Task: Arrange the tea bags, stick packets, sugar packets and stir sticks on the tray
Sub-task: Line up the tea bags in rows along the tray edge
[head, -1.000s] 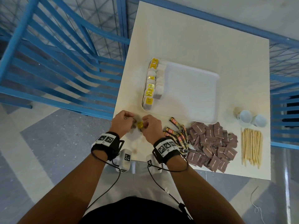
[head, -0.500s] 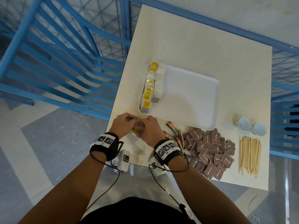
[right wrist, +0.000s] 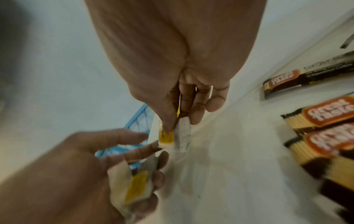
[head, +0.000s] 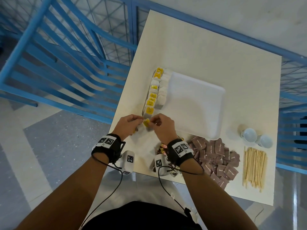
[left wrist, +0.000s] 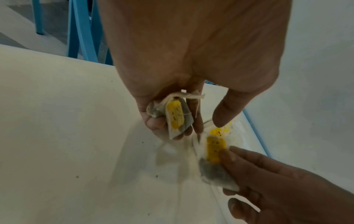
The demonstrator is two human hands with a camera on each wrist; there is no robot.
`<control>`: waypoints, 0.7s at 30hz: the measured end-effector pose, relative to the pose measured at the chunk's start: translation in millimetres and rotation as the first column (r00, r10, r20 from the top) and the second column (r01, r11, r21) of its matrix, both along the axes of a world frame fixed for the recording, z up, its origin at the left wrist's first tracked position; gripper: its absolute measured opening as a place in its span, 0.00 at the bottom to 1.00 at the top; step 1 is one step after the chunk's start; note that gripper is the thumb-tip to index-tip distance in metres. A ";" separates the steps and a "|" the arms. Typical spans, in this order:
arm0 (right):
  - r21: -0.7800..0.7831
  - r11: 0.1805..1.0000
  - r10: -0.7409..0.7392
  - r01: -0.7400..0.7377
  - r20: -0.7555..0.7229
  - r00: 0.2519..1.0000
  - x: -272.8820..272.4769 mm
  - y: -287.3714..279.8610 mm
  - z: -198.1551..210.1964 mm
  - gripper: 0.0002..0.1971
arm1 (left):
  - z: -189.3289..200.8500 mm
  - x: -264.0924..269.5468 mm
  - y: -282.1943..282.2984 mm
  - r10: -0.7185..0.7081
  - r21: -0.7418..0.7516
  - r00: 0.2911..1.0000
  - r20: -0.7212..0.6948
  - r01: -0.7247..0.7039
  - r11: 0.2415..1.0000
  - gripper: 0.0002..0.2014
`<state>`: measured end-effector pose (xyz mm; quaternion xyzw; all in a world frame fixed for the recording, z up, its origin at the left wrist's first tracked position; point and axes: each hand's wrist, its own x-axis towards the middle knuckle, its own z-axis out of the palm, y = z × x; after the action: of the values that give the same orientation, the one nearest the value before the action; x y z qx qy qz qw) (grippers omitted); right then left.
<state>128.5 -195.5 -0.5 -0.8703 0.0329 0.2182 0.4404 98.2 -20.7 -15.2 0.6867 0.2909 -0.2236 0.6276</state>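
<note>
A white tray (head: 196, 105) lies on the table with a row of tea bags (head: 152, 100) with yellow tags along its left edge. Just before the tray's near left corner, my left hand (head: 137, 123) holds a tea bag (left wrist: 175, 116) in its curled fingers. My right hand (head: 152, 123) pinches a second tea bag (right wrist: 172, 134) by its yellow tag. Stick packets (head: 162, 148) lie partly hidden under my right wrist. Brown sugar packets (head: 219, 156) are heaped to their right. Wooden stir sticks (head: 254, 166) lie at the near right.
Two small white cups (head: 250, 134) stand right of the tray, above the stir sticks. A blue railing (head: 66, 63) runs along the table's left and far sides. The table's near edge (head: 166, 176) is under my wrists.
Both hands have moved forward from the near table edge toward the tray's near left corner, and each now holds its own tea bag a little apart from the other.
</note>
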 end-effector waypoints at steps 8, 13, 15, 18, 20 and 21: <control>0.096 0.991 -0.104 0.097 0.062 0.993 20.4 0.0 13.2 0.07 | 11.0 19.8 -16.0 0.162 -0.230 0.987 -0.002 -0.158 0.960 0.06; 0.044 0.999 -0.029 0.021 0.204 0.979 10.5 7.3 11.5 0.07 | 12.1 33.8 -19.1 0.342 -0.322 0.934 -0.103 -0.356 0.877 0.07; 0.037 0.999 0.018 -0.024 0.171 0.985 8.0 9.6 9.7 0.09 | 10.9 38.1 -19.2 0.370 -0.358 0.921 -0.120 -0.388 0.849 0.10; 0.061 0.994 0.077 -0.087 0.154 0.985 6.3 11.9 6.3 0.17 | 11.5 41.2 -20.7 0.425 -0.391 0.891 -0.158 -0.452 0.802 0.14; 0.031 0.987 0.143 -0.155 0.244 0.959 4.9 13.4 3.9 0.21 | 12.0 42.3 -22.3 0.425 -0.372 0.889 -0.171 -0.458 0.807 0.14; -0.005 0.983 0.178 -0.185 0.292 0.940 4.4 14.0 3.3 0.21 | 11.2 42.7 -22.9 0.415 -0.364 0.893 -0.172 -0.450 0.816 0.14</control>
<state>132.9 -181.6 2.8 -0.8871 -0.1153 0.1278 0.4282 140.9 -43.6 -4.1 0.4516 0.4145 -0.1580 0.7742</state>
